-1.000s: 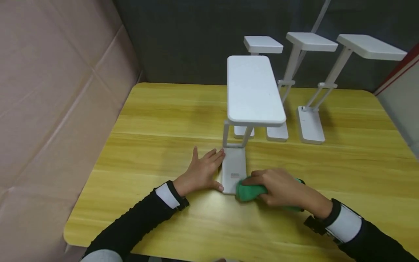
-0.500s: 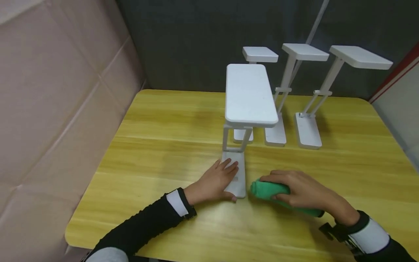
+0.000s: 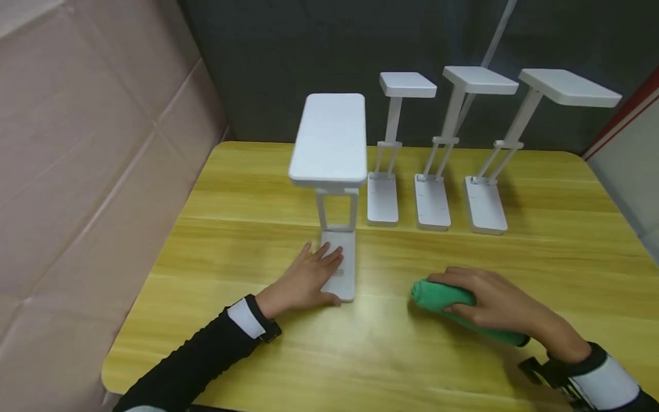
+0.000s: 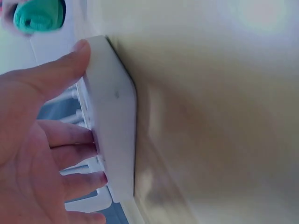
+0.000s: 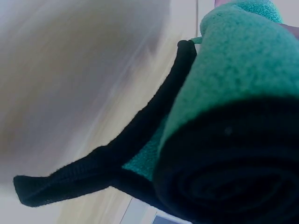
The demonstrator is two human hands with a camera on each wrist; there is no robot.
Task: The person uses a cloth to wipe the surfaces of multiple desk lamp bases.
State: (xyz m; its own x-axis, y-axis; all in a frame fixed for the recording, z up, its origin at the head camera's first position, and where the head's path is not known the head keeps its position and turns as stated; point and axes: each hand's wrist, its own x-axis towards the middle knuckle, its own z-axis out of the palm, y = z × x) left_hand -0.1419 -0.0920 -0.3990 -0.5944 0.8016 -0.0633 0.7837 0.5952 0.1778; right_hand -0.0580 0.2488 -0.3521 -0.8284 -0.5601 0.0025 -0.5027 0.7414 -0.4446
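A white folding desk lamp (image 3: 329,137) with a flat rectangular head stands left of the table's middle. My left hand (image 3: 304,280) rests on its base with fingers spread and straight. In the left wrist view the thumb is at the near edge of the lamp base (image 4: 112,107), and the fingertips lie along its top face. My right hand (image 3: 494,300) grips a rolled green cloth (image 3: 437,294) low over the table, to the right of the lamp. Up close, the right wrist view shows the cloth roll (image 5: 238,65) with its black edging and a loose corner.
Behind, in a row, stand three more white lamps: a left one (image 3: 382,200), a middle one (image 3: 432,203) and a right one (image 3: 485,206). The wooden table (image 3: 247,194) meets a dark panel (image 3: 309,63) at the back and a padded pale wall (image 3: 103,171) at left.
The right hand has drawn the cloth away from the lamp base to the right. The left hand has moved from beside the base onto it, and the lamp has shifted left.
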